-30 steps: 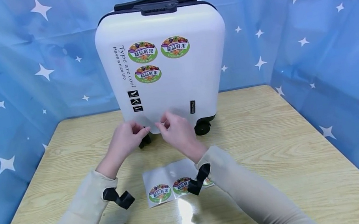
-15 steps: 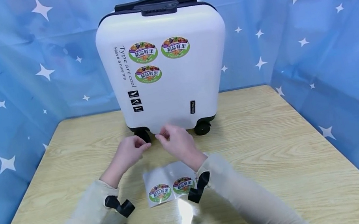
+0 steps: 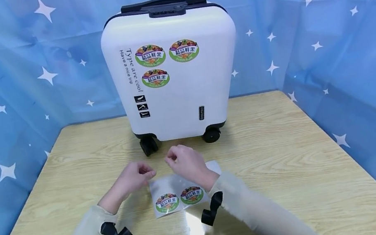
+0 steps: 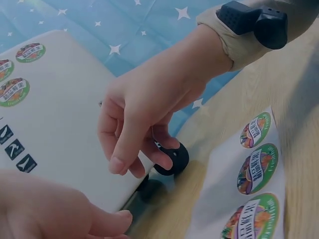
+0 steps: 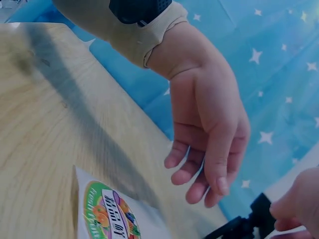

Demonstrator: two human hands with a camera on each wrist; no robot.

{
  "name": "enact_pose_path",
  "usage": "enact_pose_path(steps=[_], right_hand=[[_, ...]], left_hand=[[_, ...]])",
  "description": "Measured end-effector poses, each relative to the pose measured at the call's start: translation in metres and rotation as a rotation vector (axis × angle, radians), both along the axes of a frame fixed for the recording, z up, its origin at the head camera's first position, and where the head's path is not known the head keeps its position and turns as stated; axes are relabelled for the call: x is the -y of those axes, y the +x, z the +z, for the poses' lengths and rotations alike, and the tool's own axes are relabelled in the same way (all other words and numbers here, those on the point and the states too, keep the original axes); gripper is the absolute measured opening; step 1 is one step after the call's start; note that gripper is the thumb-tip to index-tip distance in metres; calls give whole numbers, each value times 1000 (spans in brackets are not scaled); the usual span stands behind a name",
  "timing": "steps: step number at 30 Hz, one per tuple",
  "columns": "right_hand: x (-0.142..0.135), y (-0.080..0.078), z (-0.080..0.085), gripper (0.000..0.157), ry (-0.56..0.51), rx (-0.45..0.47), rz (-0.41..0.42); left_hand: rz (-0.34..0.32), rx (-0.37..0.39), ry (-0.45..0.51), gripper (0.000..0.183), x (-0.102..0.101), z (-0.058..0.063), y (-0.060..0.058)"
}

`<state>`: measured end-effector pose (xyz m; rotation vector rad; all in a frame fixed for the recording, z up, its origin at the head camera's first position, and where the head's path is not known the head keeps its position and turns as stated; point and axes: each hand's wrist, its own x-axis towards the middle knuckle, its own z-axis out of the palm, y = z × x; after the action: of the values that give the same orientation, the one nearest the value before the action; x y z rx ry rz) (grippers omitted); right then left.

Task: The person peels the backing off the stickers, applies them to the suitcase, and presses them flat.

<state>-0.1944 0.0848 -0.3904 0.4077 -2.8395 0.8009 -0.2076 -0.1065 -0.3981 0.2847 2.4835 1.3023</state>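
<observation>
Hanging Loose in Mid-Air

Midway between the side edges of the table (image 3: 297, 178) lies the sticker sheet (image 3: 167, 183), fruit stickers (image 3: 192, 195) along its near edge. The left hand (image 3: 132, 179) hangs by its far left corner, fingers slightly spread; the right hand (image 3: 189, 165) hovers at its far edge, fingers loosely bent. Beyond, near the table's far edge, stands the white suitcase (image 3: 180, 106), bearing three matching stickers (image 3: 150, 55).
</observation>
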Motion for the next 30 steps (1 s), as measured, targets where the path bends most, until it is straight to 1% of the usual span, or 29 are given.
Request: enact_pose_path(steps=[4, 7, 9, 11, 16, 20, 23, 25, 30], right_hand=[[4, 7, -2, 14, 32, -1, 50], [6, 12, -4, 16, 69, 4, 94], [7, 16, -6, 17, 98, 11, 112], [7, 18, -8, 19, 130, 24, 128], [6, 25, -16, 25, 218, 62, 163], [5, 30, -22, 29, 252, 111, 198], [6, 35, -25, 32, 281, 134, 234], [6, 37, -28, 30, 304, 137, 251], [5, 41, -34, 16, 353, 122, 272]], left_hand=[[-5, 36, 40, 17, 7, -6, 9], [-11, 16, 22, 19, 12, -8, 18], [-7, -20, -12, 19, 14, -9, 23], [4, -47, -65, 20, 16, -10, 27], [43, -72, -199, 21, 14, -15, 38], [45, -93, -279, 22, 9, -20, 47], [37, -94, -326, 24, 5, -22, 53], [38, -100, -350, 24, 4, -24, 55], [60, -111, -386, 22, 2, -28, 55]])
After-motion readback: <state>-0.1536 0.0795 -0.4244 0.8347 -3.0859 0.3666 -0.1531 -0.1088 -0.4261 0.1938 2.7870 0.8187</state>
